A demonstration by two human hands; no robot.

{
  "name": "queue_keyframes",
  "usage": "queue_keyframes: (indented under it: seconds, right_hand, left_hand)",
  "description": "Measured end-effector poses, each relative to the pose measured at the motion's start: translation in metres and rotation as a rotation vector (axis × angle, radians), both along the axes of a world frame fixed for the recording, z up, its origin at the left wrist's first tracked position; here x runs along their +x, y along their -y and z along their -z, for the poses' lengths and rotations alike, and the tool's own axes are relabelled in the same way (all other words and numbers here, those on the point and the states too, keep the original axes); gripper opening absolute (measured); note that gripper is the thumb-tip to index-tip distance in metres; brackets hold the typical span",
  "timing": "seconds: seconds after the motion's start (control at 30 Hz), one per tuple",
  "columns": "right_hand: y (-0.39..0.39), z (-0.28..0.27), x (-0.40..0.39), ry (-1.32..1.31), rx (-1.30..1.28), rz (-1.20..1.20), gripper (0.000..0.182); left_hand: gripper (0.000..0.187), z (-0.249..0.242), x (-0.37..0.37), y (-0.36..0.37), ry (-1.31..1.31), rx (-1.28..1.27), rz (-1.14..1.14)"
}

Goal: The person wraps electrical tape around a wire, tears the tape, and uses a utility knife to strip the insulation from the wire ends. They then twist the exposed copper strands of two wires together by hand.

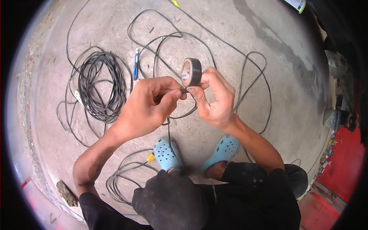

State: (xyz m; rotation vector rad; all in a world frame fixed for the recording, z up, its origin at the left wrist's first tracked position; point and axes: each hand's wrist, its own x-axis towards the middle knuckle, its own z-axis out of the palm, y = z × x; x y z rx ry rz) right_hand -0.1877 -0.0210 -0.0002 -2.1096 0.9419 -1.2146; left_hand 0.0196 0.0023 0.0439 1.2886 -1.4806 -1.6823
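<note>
In the middle of the head view, my left hand (147, 103) is closed, thumb and forefinger pinching a thin black cable (184, 91). My right hand (217, 99) is closed too, its thumb tip at the same spot on the cable and its fingers against a roll of black electrical tape (196, 72). The roll stands on edge just above both sets of fingertips, its printed cardboard core facing left. Whether a strip of tape runs from the roll to the cable is hidden by the fingers.
A large coil of black cable (85, 86) lies on the concrete floor at left, with a white socket (78, 96) beside it. A blue utility knife (136, 65) lies nearby. Loose cable with a yellow plug (151, 157) is near my light-blue clogs (167, 152). Red metal (343, 165) stands at right.
</note>
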Motion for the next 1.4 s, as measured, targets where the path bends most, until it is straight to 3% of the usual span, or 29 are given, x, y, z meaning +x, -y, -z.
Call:
queue_keyframes:
  seconds: [0.23,0.53,0.7,0.83,0.93,1.07,1.2,1.23,1.4]
  right_hand:
    - [-0.005,-0.005,0.005,0.251,0.552,-0.039,0.013]
    - [0.009,-0.026,-0.006,0.210,1.155,-0.171,0.013]
    - [0.014,-0.023,-0.010,0.169,1.214,-0.217,0.015]
    - [0.014,-0.016,-0.010,0.180,1.219,-0.322,0.018]
    - [0.012,-0.015,-0.006,0.104,1.172,-0.272,0.022]
    - [0.005,-0.009,-0.002,0.073,0.898,-0.119,0.029]
    - [-0.003,-0.012,0.000,-0.029,0.568,-0.279,0.015]
    - [-0.004,-0.019,0.000,-0.042,0.641,-0.298,0.018]
    - [-0.003,-0.016,0.003,-0.054,0.286,-0.205,0.014]
  left_hand:
    - [0.010,0.004,-0.006,-0.016,0.232,-0.370,-0.061]
    - [0.012,0.014,-0.009,-0.027,0.386,-0.704,-0.064]
    - [0.022,0.030,-0.005,-0.026,0.483,-0.918,-0.008]
    - [0.034,0.017,0.003,-0.025,0.717,-1.147,0.223]
    - [0.028,0.022,0.003,-0.026,0.657,-1.205,0.122]
    - [0.022,0.020,0.002,-0.020,0.516,-1.034,-0.038]
    - [0.018,0.012,0.009,-0.023,0.487,-0.728,-0.128]
    - [0.014,0.016,0.009,-0.024,0.396,-0.660,-0.183]
    - [0.011,0.003,0.017,-0.025,0.246,-0.212,-0.225]
